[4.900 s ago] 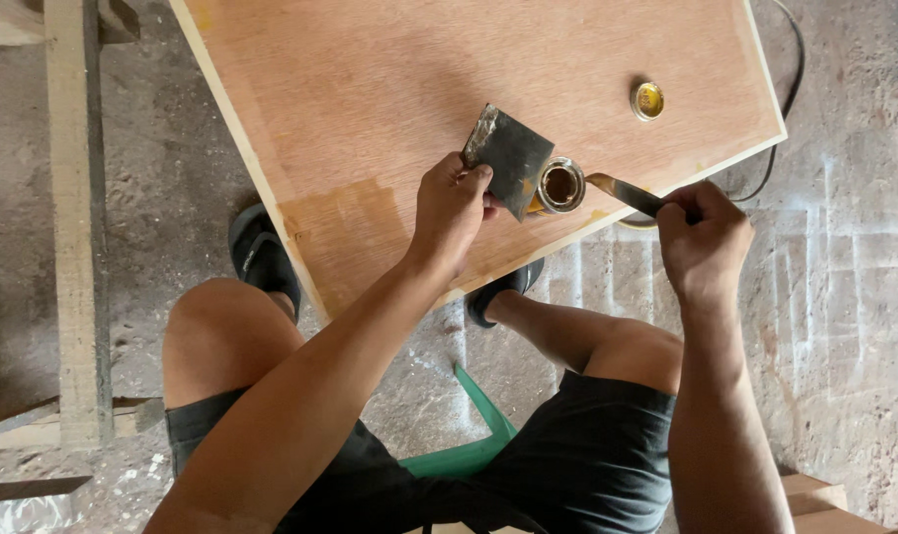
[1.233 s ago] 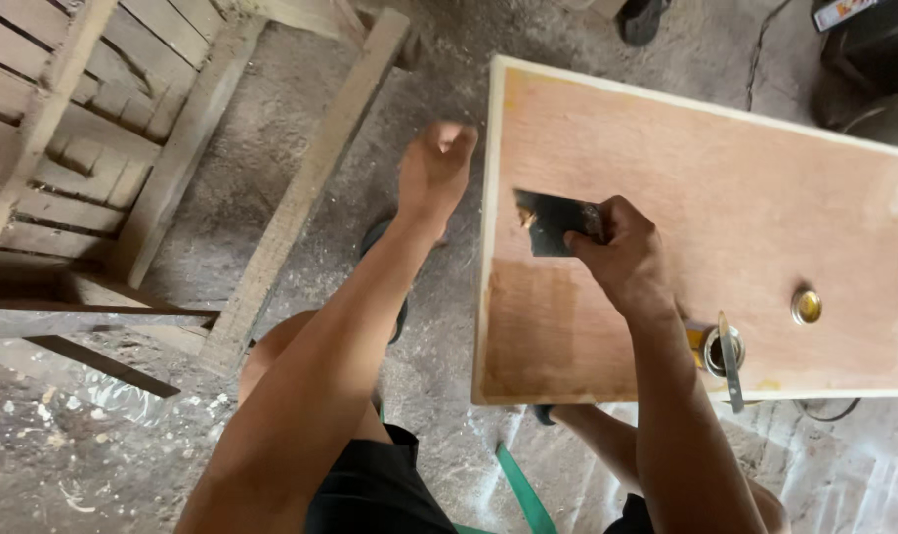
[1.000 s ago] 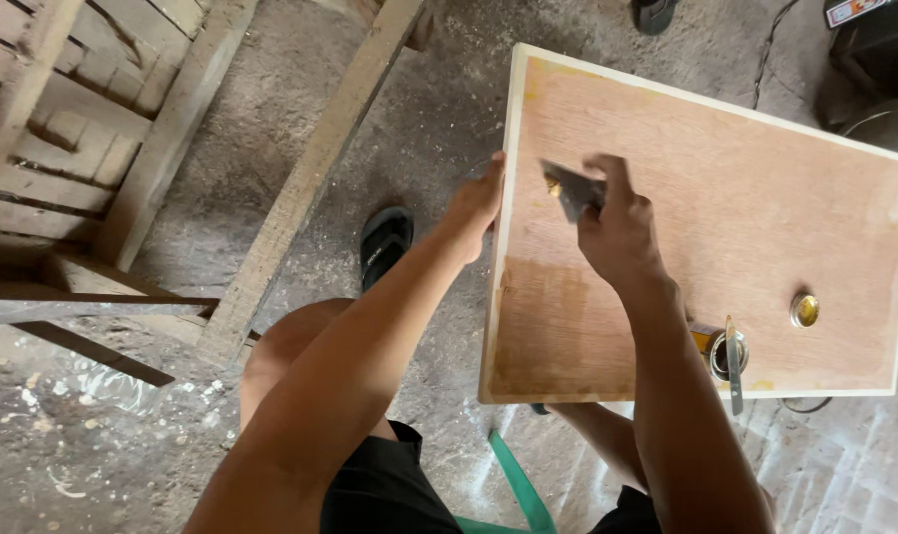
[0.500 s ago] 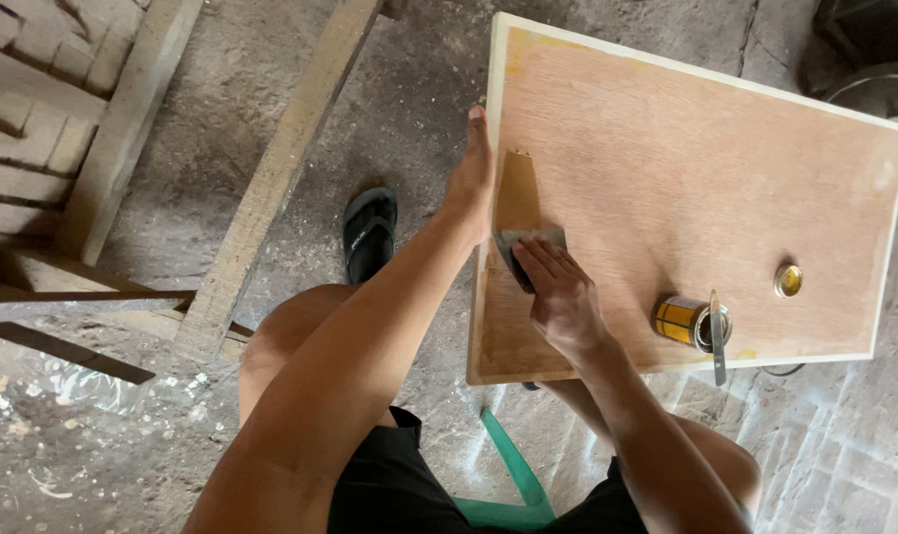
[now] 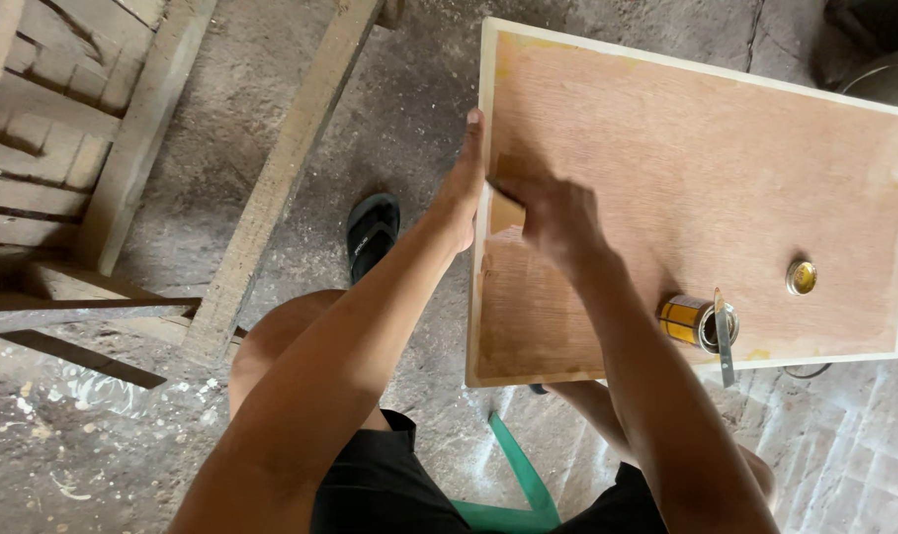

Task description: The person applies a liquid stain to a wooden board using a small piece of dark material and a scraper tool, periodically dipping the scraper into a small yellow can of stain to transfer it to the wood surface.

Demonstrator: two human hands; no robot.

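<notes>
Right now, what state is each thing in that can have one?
Rectangular plywood board: lying flat, partly coated near its left edge.
Small yellow tin can: open, a flat blade resting across it.
Round lid: off, on the board.
Left hand: on the board's edge.
Right hand: blurred, pressed to the board; grip unclear.

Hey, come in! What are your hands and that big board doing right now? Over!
Left hand braces plywood board edge. Right hand presses on board, blurred. Open tin sits clear.
</notes>
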